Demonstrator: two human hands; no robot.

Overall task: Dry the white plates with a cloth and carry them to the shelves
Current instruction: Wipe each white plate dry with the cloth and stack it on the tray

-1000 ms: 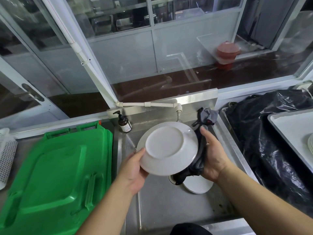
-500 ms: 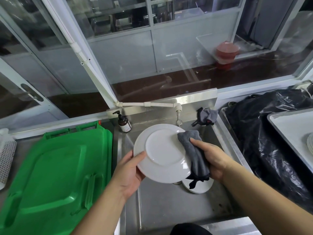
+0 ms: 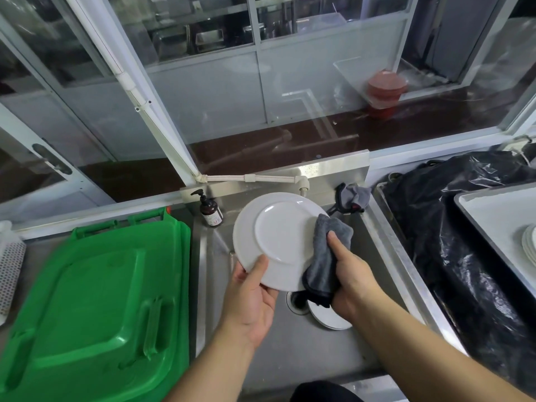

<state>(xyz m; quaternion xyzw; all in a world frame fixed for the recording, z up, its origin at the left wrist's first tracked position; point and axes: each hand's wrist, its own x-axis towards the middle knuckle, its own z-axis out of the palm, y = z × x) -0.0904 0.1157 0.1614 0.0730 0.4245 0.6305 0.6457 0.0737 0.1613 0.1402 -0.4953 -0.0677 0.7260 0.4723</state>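
left hand [image 3: 251, 297] pinches the white plate [image 3: 280, 239] at its near-left rim, thumb on its underside, over the middle of the sink [image 3: 383, 256]. right hand [image 3: 352, 281] grips the grey cloth [image 3: 326, 258] against the plate's right rim. open room lies toward the sink's near edge; a second plate [image 3: 329, 319] sits by the drain. the round plate tilts, underside facing the camera. since half a second ago, the cloth has slid lower along the right rim.

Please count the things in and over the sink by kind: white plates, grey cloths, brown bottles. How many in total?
White plates: 2, one held, one lying in the sink
Grey cloths: 2, one in hand, one at the sink corner
Brown bottles: 1
Total: 5
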